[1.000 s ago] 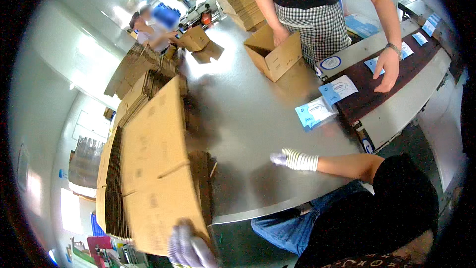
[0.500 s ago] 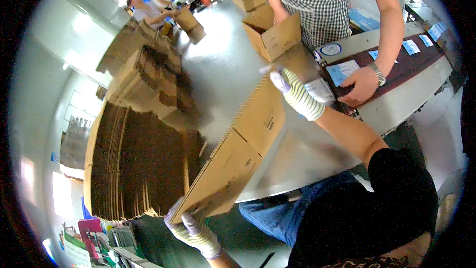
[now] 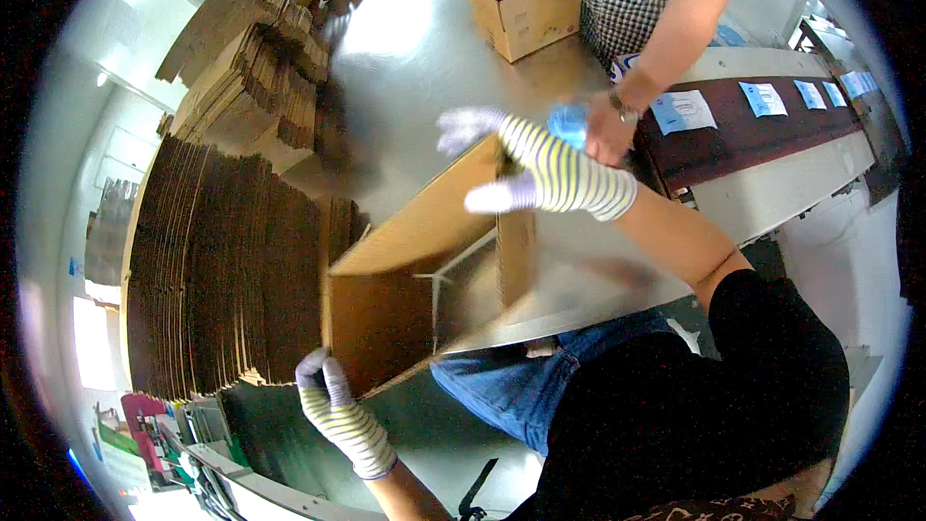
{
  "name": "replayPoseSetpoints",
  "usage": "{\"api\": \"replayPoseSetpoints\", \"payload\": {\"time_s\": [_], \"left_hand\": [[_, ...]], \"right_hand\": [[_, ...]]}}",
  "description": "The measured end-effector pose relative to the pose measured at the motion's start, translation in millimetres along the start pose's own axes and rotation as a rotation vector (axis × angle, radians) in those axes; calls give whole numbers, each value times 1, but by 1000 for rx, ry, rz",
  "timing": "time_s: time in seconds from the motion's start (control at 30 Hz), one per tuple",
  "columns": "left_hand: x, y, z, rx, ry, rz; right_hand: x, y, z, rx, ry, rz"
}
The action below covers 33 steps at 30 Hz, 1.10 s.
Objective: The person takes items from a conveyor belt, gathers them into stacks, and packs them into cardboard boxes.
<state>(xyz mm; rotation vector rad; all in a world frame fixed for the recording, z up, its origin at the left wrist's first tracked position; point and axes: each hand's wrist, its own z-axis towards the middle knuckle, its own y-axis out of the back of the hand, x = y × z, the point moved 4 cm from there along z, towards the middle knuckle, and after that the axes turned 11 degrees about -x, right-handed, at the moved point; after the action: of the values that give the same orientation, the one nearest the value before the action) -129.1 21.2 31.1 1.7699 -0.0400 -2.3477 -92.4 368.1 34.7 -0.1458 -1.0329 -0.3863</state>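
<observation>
A brown cardboard box [image 3: 381, 318], unfolded into a four-sided sleeve, slants between my hands over the near end of the table. My left hand [image 3: 345, 417], in a striped glove, is closed on its lower left corner. At the upper corner, my right hand [image 3: 559, 174], in a matching glove, has its fingers stretched out and its thumb apart. The box edge passes between that thumb and the fingers, which look blurred. Beyond my right hand, a co-worker's hand [image 3: 610, 130] holds a blue packet [image 3: 569, 123].
Tall stacks of flat cardboard [image 3: 222, 270] stand at my left. Across the table, the co-worker's other hand reaches into an open carton [image 3: 531, 14]. A dark conveyor belt [image 3: 733, 150] at the right carries several blue-and-white packets. The pale metal table [image 3: 579, 285] borders my legs.
The flat cardboard has opened out into a sleeve. My right hand has moved left and its fingers have spread. The co-worker's hand has lifted a packet off the belt.
</observation>
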Motion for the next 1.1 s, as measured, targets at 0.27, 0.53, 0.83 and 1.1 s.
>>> {"api": "replayPoseSetpoints", "payload": {"time_s": [0.27,0.53,0.83,1.1], "left_hand": [[-67,-59,-52,355,-770,845],[-51,-100,-35,898,-746,645],[14,-125,-44,733,-1030,642],[40,-66,-1,-36,-106,-330]], "right_hand": [[-60,-35,-1,66,-237,-422],[-74,-20,-4,206,-230,-671],[-47,-7,-25,320,-210,-361],[-15,18,-43,14,-158,-350]]}}
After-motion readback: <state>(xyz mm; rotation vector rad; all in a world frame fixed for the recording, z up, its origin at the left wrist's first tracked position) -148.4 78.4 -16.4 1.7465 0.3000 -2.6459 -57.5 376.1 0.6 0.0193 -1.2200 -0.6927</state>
